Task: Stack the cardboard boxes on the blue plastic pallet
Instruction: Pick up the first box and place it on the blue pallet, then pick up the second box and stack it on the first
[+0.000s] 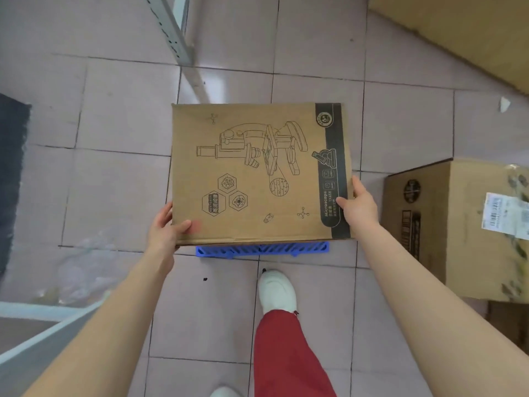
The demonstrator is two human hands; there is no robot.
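Head view: both hands' fingers (183, 225) clamp the cardboard box (257, 173) sides above the blue pallet (262, 249).

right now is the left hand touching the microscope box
Touching. The head view shows the left hand gripping the microscope box at its near left corner, thumb on top.

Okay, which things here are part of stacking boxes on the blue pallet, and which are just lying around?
Part of the job:
microscope box, held by left hand and right hand
blue pallet, mostly hidden under it
cardboard box with a label, at right, possibly next

Just lying about:
dark mat
metal shelf post
scrap of paper
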